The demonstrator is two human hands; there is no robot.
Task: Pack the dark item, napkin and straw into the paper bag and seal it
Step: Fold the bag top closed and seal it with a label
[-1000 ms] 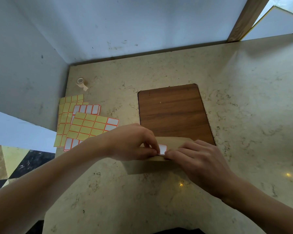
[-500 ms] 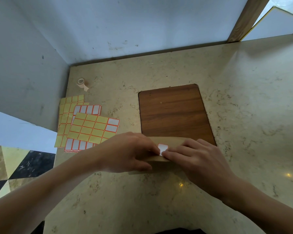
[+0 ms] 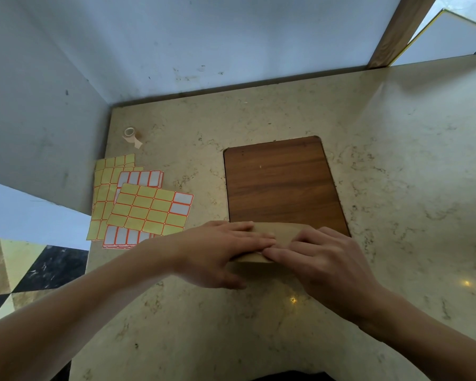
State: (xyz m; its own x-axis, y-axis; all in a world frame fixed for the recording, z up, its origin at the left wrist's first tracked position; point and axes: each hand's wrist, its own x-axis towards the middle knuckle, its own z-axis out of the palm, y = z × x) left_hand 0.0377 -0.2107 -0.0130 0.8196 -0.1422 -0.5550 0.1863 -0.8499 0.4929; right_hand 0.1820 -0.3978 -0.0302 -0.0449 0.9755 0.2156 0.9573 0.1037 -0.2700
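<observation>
Marble counter (image 3: 396, 188), both hands (flat) pressing paper bag (image 3: 280, 232)

A beige marble counter (image 3: 396, 188) fills most of the frame, veined and glossy, with small glints of light at lower right. A pale blue-grey wall (image 3: 231, 37) runs across the top, scuffed with dark marks; a second wall (image 3: 33, 119) closes the upper left, making a corner. At upper right a wooden post (image 3: 399, 31) leans up beside a white panel (image 3: 456, 39) with a yellow edge. Lower left shows a floor (image 3: 25, 270) of black, beige and cream triangles.
</observation>
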